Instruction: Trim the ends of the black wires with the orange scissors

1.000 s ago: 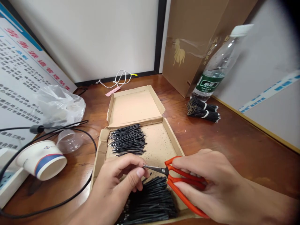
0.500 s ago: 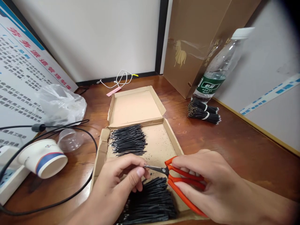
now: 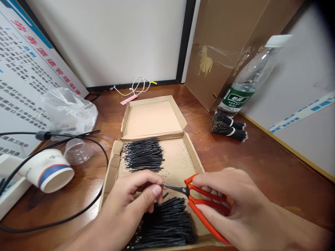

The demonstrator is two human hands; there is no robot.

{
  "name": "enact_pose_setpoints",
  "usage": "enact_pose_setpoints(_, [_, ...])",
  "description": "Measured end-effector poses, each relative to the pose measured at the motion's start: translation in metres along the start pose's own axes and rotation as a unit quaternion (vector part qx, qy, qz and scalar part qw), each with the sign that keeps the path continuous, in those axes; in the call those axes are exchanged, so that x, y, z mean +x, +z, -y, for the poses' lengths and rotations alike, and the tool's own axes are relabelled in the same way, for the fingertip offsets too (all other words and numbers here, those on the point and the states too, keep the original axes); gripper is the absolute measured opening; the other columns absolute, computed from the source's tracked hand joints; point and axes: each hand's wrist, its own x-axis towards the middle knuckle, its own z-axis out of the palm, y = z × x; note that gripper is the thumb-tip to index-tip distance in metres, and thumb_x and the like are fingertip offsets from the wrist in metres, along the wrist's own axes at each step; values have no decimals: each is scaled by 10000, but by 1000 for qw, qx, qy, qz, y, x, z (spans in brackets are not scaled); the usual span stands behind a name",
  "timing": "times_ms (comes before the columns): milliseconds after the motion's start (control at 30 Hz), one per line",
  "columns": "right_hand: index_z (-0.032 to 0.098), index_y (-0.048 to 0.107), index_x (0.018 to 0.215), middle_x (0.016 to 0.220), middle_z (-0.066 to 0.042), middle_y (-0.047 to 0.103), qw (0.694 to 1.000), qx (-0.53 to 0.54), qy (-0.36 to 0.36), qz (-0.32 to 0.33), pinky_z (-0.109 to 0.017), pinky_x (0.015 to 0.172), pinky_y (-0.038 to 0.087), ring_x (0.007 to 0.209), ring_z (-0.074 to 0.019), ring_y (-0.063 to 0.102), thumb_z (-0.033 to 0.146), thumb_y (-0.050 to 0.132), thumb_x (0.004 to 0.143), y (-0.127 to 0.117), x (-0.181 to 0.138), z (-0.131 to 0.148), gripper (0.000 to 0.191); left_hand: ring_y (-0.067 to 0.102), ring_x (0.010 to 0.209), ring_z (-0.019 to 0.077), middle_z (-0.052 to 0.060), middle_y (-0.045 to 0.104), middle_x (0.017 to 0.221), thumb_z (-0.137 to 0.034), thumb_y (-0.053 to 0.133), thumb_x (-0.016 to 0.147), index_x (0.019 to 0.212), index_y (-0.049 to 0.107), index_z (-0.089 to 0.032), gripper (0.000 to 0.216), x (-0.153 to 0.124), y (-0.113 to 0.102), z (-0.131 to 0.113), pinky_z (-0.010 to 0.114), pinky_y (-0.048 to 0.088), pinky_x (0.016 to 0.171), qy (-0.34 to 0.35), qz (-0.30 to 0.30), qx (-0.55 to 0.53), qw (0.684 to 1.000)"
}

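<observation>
My right hand [image 3: 230,202] is closed around the orange handles of a pair of scissors [image 3: 195,195]. Their dark, narrow blades point left and reach the fingertips of my left hand [image 3: 142,198]. That hand is pinched shut; a short dark end of a black wire [image 3: 165,195] shows beside its fingers, the rest hidden. Both hands are over an open cardboard box [image 3: 192,150]. Under them lies a thick pile of black wires [image 3: 170,223], partly covered by my left hand. Farther back in the box is a second pile of black wires [image 3: 143,155] with bright tips at the left.
Two banded wire bundles [image 3: 229,129] lie by a water bottle [image 3: 239,94] at the right, near a tall brown carton [image 3: 217,45]. Leftward are a tipped paper cup [image 3: 49,170], a clear plastic cup [image 3: 78,151], a looped black cable [image 3: 106,167] and a plastic bag [image 3: 72,111].
The view has shifted slightly. Both hands keep nearly the same pose, with the scissor blades still at my left fingertips and looking closed a little more.
</observation>
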Motion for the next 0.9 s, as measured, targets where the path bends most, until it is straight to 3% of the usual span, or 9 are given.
enact_pose_setpoints(200, [203, 568, 795, 636, -2, 644, 1000, 2, -1, 1, -235, 510, 380, 516, -110, 531, 123, 525, 871, 1, -4, 1, 118, 561, 601, 98, -16, 658, 687, -238, 583, 957, 828, 706, -189, 185, 1, -1, 2, 154, 451, 543, 3, 1, 9, 1000])
enact_pose_setpoints(500, [184, 607, 898, 641, 13, 646, 1000, 3, -7, -18, -233, 496, 351, 484, -96, 488, 96, 512, 837, 0, -2, 2, 143, 556, 580, 96, -22, 661, 679, -250, 589, 949, 833, 711, -197, 176, 1, 0, 4, 150, 448, 524, 10, -3, 15, 1000])
enact_pose_setpoints(667, [176, 618, 898, 558, 50, 574, 1000, -2, 0, 16, -234, 481, 329, 459, -90, 404, 98, 517, 848, -1, 1, 4, 138, 556, 582, 96, -32, 650, 668, -280, 578, 963, 819, 703, -215, 201, 1, -2, 5, 144, 440, 518, 16, 1, 44, 999])
enact_pose_setpoints(900, [187, 630, 864, 567, 37, 589, 1000, 14, -3, -17, -241, 470, 318, 460, -91, 424, 122, 551, 862, 0, 0, -1, 102, 553, 573, 90, -37, 669, 666, -237, 594, 944, 805, 712, -221, 183, 0, -2, 1, 140, 428, 505, 41, -18, 76, 996])
